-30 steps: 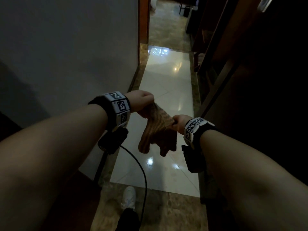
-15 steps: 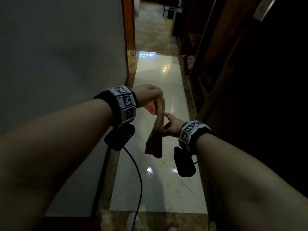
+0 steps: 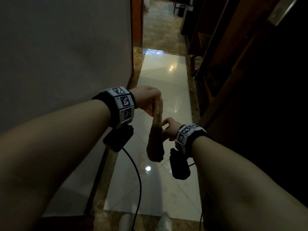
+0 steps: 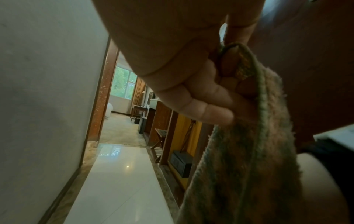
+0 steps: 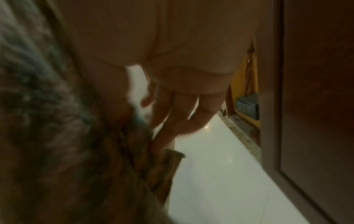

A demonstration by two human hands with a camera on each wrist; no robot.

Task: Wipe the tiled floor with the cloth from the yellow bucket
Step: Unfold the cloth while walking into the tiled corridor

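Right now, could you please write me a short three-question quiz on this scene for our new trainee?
1. True or false: the cloth is lying flat on the tiled floor.
2. Which hand pinches the top edge of the cloth? A) left hand B) right hand C) neither
3. Fill in: in the left wrist view, the corridor leads to a room with a ____ showing green outside.

Key
1. False: it hangs in the air above the floor, bunched into a narrow strip.
2. A: the left hand holds it from above; the right hand is beside its middle, and its grip is too blurred to judge.
3. window
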